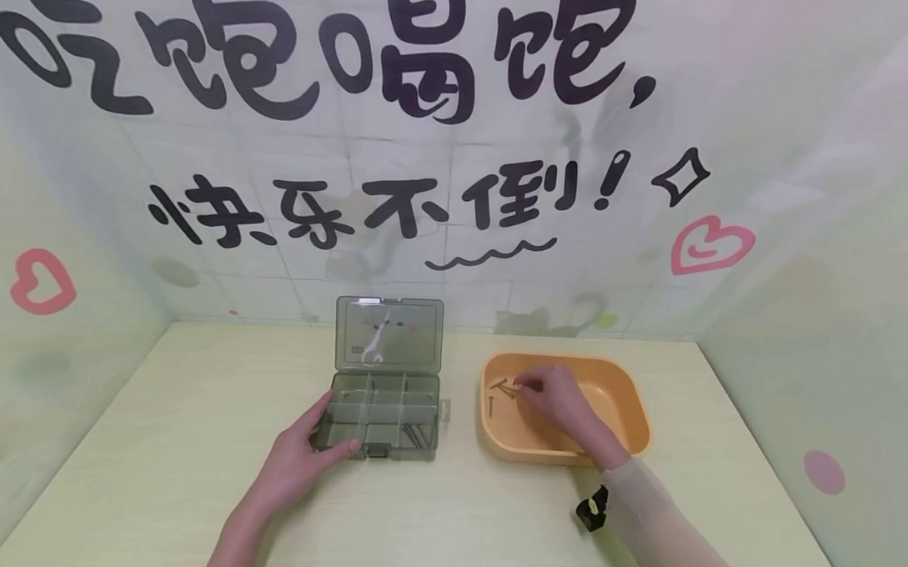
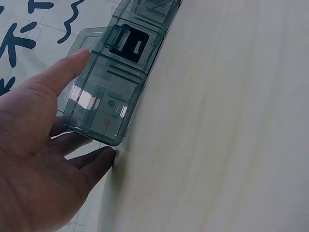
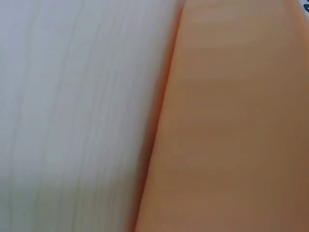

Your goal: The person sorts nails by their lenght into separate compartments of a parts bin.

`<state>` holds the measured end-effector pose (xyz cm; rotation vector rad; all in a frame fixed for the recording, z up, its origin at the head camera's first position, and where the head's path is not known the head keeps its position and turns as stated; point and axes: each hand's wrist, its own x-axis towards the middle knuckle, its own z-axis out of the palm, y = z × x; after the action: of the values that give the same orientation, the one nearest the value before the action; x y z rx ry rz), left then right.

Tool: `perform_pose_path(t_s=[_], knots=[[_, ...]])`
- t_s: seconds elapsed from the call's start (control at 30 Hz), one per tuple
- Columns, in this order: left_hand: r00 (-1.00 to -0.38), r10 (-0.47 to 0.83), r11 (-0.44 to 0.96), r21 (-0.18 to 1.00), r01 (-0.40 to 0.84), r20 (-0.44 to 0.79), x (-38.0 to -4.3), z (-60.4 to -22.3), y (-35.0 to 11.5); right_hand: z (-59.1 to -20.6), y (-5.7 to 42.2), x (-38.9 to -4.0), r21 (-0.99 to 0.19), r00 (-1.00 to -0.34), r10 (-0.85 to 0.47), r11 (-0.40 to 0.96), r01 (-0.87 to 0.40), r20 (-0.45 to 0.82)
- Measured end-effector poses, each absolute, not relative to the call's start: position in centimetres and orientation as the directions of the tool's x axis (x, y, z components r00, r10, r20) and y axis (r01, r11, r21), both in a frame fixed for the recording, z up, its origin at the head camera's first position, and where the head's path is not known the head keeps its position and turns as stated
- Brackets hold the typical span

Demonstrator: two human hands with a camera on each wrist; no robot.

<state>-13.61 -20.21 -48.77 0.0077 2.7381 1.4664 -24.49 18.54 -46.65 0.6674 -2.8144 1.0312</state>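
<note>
A grey see-through compartment box (image 1: pixel 383 413) stands with its lid (image 1: pixel 389 335) raised at the back. My left hand (image 1: pixel 298 457) grips its front left corner, thumb over the front wall and fingers along the left side; the left wrist view shows this grip too. Several screws (image 1: pixel 416 436) lie in the box's front right compartment. To the right, my right hand (image 1: pixel 558 400) reaches into an orange basin (image 1: pixel 545 456), its fingertips pinching at a screw (image 1: pixel 509 391) near the left wall. Another screw (image 1: pixel 490 407) lies beside them. The right wrist view shows only the basin's outer wall (image 3: pixel 227 125) and the table.
The pale wood-look table (image 1: pixel 445 525) meets a printed wall (image 1: pixel 453 300) at the back and side walls left and right. A small black object (image 1: pixel 591 509) shows beside the right sleeve (image 1: pixel 656 507). A clear latch (image 1: pixel 444 410) sticks out from the box's right side.
</note>
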Motion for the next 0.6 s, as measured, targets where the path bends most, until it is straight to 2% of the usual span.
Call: perform_pose_path(t_s=[0.2,0.6], knots=[[-1.0,0.02,0.551,0.834,-0.005,-0.02,-13.6,-48.9,-20.2,-46.3,18.4,-23.9,-0.645,-0.905,-0.34,0.637,-0.422,0.257],[-1.0,0.018,0.557,0.83,-0.007,-0.02,-13.6,-48.9,-20.2,-44.3,16.5,-22.6,-0.651,-0.847,-0.333,0.543,-0.531,0.413]])
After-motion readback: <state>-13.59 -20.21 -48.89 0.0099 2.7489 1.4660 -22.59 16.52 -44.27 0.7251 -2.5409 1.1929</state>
